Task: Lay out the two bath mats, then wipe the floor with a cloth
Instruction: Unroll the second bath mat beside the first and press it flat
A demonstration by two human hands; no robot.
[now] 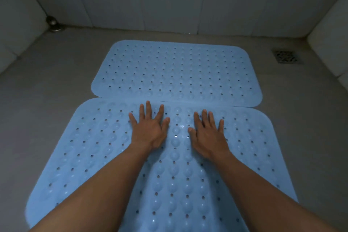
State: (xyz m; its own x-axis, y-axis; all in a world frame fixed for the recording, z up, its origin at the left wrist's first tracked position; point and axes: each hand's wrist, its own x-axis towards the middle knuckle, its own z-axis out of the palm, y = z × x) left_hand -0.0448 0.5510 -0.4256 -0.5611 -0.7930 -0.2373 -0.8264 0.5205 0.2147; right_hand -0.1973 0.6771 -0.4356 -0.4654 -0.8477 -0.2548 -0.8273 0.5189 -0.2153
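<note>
**Mats Down, Seam Unsettled**

Pressed flat on the near mat point(120, 156): left hand point(150, 130) and right hand point(209, 135), fingers spread, gripping nothing. Likely trouble: a shove sliding this mat over the far mat point(177, 71), edges already meeting, perhaps overlapping at right — hard to tell in dim light. Bare floor point(47, 84) around both, no cloth seen. Farther off, a drain grate point(286, 56) at right, a metal fitting point(53, 23) by the left wall.

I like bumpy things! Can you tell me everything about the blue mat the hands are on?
The near mat is light blue, rubbery-looking, with rounded corners, rows of bumps and small round holes. It lies flat on the grey floor. Its far edge meets the far mat. The left hand and right hand press on it, fingers spread.
</note>
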